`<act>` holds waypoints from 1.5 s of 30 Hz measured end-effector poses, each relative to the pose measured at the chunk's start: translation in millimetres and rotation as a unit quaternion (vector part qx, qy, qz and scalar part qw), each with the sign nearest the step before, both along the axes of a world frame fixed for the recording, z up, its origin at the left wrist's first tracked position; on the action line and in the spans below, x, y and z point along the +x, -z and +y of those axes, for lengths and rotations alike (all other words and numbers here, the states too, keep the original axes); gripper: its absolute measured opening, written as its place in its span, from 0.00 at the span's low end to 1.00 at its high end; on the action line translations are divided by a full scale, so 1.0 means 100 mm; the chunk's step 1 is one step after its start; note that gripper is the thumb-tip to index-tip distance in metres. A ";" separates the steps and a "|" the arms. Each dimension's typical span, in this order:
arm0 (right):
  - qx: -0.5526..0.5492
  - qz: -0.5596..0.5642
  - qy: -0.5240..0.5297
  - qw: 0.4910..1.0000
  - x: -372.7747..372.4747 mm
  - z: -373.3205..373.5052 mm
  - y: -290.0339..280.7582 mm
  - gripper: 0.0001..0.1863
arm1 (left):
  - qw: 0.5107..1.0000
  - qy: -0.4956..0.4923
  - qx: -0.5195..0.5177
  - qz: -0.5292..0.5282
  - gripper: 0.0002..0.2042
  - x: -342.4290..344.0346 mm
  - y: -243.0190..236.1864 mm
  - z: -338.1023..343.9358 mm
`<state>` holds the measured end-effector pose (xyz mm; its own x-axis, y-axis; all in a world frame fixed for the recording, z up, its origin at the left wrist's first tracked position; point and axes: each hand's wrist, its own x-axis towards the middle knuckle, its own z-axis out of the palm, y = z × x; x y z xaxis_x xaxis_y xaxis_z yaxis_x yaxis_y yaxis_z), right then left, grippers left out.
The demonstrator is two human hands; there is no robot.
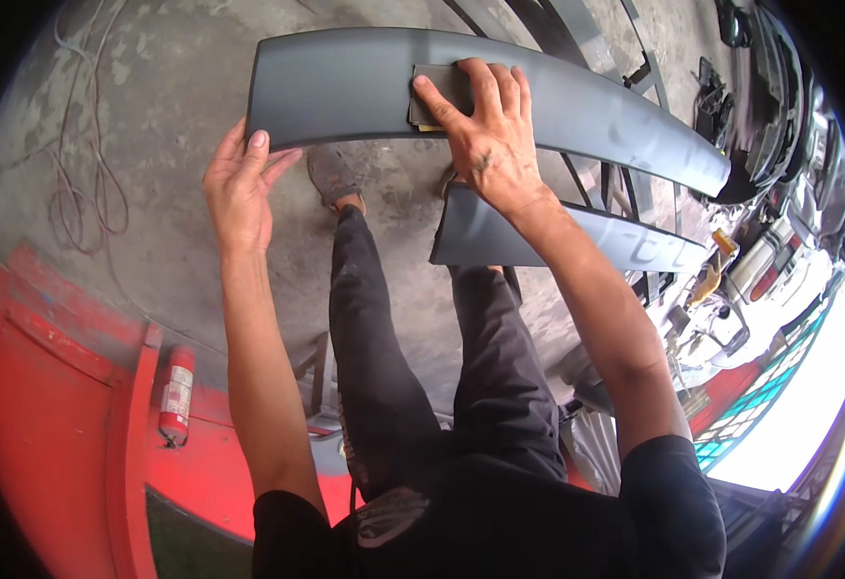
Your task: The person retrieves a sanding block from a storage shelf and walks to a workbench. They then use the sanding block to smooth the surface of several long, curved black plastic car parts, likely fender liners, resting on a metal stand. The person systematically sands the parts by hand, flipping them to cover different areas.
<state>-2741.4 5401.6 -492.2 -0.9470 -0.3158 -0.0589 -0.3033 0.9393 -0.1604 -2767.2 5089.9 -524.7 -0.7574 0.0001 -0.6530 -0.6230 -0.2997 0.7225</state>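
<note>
A long, slightly curved dark grey panel [336, 85] spans the upper middle of the view and narrows toward the right. My left hand [241, 188] grips its lower left corner, thumb at the edge and some fingers partly hidden by it. Toward the middle of the same panel, my right hand [492, 135] presses a dark rectangular sheet, apparently sandpaper [423, 113], flat on the surface. A yellowish edge shows beneath that sheet. Nearer to me, a second grey panel [485, 232] lies partly behind my right forearm.
Dark metal bars of a stand [608, 185] show around the panels. A thin hose or cable [99, 183] lies looped on the concrete floor at left. A red fire extinguisher [177, 398] stands by a red metal structure [51, 386]. Assorted vehicle parts [775, 116] crowd the right side.
</note>
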 end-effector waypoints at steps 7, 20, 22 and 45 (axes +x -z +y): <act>-0.004 -0.027 0.000 1.000 0.04 0.13 -0.03 0.38 | 1.000 0.000 -0.014 -0.003 0.21 0.01 -0.03 0.03; 0.007 0.014 0.057 0.998 0.14 0.51 -0.06 0.37 | 1.000 0.018 -0.025 0.005 0.24 0.00 -0.02 0.02; 0.015 0.011 0.053 0.998 -0.08 0.33 0.01 0.37 | 0.999 0.023 -0.026 0.005 0.24 0.00 0.00 0.04; 0.005 -0.021 0.078 0.997 0.06 0.45 -0.10 0.37 | 0.999 0.016 -0.042 0.003 0.21 0.02 -0.07 0.05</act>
